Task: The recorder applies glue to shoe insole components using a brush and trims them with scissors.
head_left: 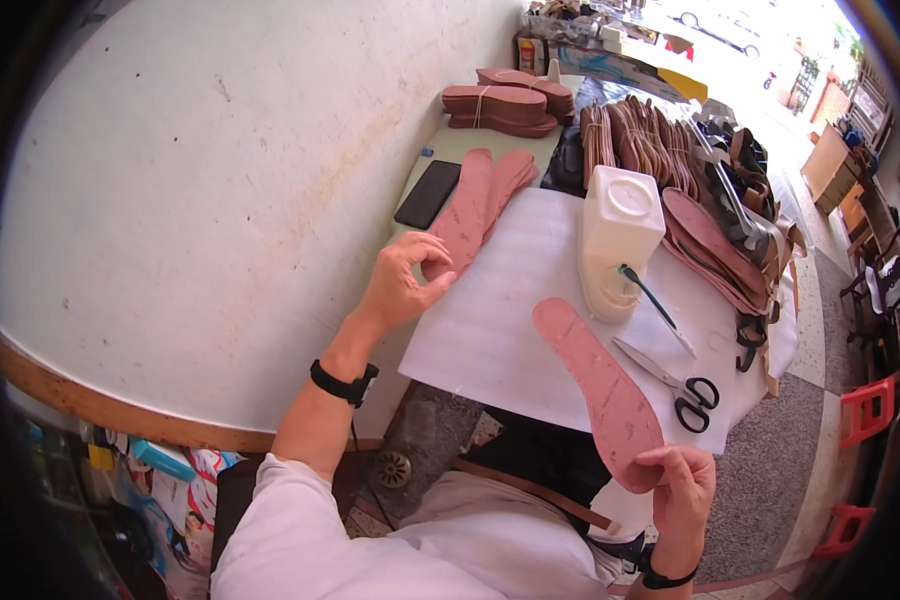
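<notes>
My right hand (682, 490) pinches the wide end of a pink insole (602, 375) between thumb and fingers, near the table's front edge. The insole slants up and to the left, its narrow end over the white sheet. My left hand (407, 277) is curled with a gap between thumb and forefinger, and I see nothing held in it. It hovers at the near end of a fanned pile of pink insoles (482, 205); whether it touches them is hard to tell. Scissors (675, 383) with black handles lie beside the held insole.
On the white sheet (490, 310) stands a cut-open white plastic container (622, 235) with a brush (660, 310) leaning in it. A dark phone (429, 195) lies by the wall. Tied insole bundles (495, 105) are farther back, and loose insoles (715, 245) lie right. Red stools (866, 415) stand on the floor.
</notes>
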The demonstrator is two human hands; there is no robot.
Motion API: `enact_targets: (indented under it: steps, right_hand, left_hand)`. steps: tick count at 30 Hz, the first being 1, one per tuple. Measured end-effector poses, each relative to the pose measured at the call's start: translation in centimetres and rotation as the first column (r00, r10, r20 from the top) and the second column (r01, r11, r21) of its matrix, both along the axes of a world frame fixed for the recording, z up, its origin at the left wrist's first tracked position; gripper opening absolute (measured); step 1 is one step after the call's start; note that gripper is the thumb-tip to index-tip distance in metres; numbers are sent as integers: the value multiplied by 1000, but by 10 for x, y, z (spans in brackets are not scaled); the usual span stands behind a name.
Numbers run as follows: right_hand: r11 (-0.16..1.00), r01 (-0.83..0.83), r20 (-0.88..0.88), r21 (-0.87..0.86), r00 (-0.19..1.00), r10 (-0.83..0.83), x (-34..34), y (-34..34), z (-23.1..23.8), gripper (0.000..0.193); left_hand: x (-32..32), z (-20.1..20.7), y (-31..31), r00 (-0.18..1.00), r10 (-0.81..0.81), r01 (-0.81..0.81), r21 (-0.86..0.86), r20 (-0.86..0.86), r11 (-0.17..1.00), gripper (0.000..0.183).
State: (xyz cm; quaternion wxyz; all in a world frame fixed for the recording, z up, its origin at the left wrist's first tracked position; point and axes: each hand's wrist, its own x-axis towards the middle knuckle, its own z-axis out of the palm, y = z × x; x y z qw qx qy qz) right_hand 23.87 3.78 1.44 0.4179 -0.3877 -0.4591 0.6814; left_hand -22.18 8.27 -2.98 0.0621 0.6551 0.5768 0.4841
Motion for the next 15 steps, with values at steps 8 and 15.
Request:
enact_targets:
  steps: [8,15]
  right_hand:
    - [999,15,44,45,999,-16,1,2,-7,36]
    - [1000,10,37,11,999,-10,-3,3,-2,34]
  left_hand:
    - [6,2,19,987,143,-151,-126,-68,981,31]
    - [1,-21,25,953,265,-274,-38,-149,961,62]
